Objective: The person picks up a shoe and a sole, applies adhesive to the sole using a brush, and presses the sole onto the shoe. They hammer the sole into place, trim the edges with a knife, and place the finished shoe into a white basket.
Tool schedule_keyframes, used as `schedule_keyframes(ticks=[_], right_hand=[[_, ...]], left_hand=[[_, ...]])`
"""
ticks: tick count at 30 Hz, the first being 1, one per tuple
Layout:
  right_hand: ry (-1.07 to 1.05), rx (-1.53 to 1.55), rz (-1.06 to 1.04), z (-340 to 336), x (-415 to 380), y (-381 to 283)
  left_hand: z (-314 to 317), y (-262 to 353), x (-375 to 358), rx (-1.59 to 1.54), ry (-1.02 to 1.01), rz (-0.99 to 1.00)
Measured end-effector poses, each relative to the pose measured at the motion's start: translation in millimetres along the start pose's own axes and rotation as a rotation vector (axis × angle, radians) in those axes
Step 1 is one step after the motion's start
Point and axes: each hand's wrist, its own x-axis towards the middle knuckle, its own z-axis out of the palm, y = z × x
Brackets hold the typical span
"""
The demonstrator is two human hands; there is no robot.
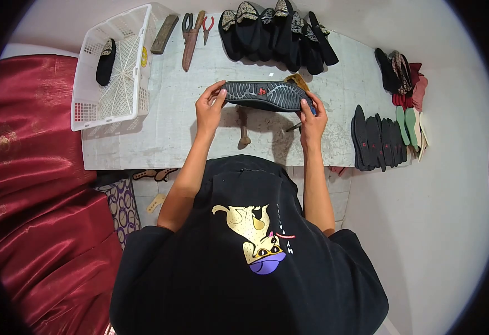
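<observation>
A black shoe [264, 95] is held up sideways over the table, its ridged sole with a small red mark facing me. My left hand [211, 106] pinches one end between thumb and fingers. At the other end, my right hand [313, 117] is closed on the shoe in the same way. Below the shoe, a hammer [244, 128] lies on the table, its upper part hidden behind the shoe. A yellowish-brown object [297, 81] shows just behind the shoe near my right hand, partly covered.
A white basket [143, 84] with one black shoe [106, 62] stands left. Pliers [207, 28] and a sheath-like tool [191, 47] lie at the back, beside several black shoes [264, 33]. Black soles [375, 142] line the right edge.
</observation>
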Motion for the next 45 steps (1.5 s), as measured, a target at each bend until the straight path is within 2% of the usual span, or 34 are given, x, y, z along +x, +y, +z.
schedule_keyframes(ticks=[16,18,20,23,27,29,30,32,33,34,36,37,40,45], right_hand=[[-0.051,-0.022,-0.073,-28.5,25.6,-18.2],[-0.04,-0.211,-0.17,-33.7,26.9,-31.1],[-0.087,-0.205,-0.178,-42.7,31.4,-41.9],[-0.25,-0.208,-0.358,-51.6,38.7,-54.7],[-0.283,-0.188,-0.321,-65.7,49.6,-68.7],[-0.362,-0.196,-0.346,-81.8,63.3,-66.0],[-0.362,-0.194,-0.348,-86.4,65.7,-71.2],[-0.394,-0.174,-0.321,-95.3,71.7,-83.0],[-0.406,-0.179,-0.326,-99.6,75.1,-87.9],[-0.406,-0.176,-0.328,-104.5,78.6,-91.5],[-0.424,-0.157,-0.237,-112.1,84.8,-96.3],[-0.408,-0.201,-0.209,-114.0,86.0,-97.4],[-0.377,-0.268,-0.162,-117.2,90.2,-97.6],[-0.345,-0.081,-0.202,-118.4,98.5,-72.7]], left_hand=[[41.3,23.0,7.3,0.041,0.026,0.06],[48.2,28.0,9.5,0.06,0.032,0.058],[56.1,31.2,9.3,0.09,0.051,0.036],[63.2,37.2,13.8,0.056,0.012,-0.023],[71.3,37.9,27.3,0.109,-0.005,0.045],[74.7,51.9,28.3,-0.077,-0.133,-0.141],[75.9,55.8,28.1,-0.075,-0.133,-0.139],[77.6,63.6,28.5,-0.124,-0.303,-0.13],[75.6,69.1,28.3,-0.079,-0.375,-0.19],[78.2,71.3,25.6,-0.076,-0.375,-0.188],[83.2,77.2,18.5,0.013,-0.465,-0.116],[86.5,84.7,15.6,-0.027,-0.444,-0.211],[89.8,82.6,12.0,-0.015,-0.427,-0.161],[81.0,59.5,5.1,-0.156,-0.44,-0.262]])
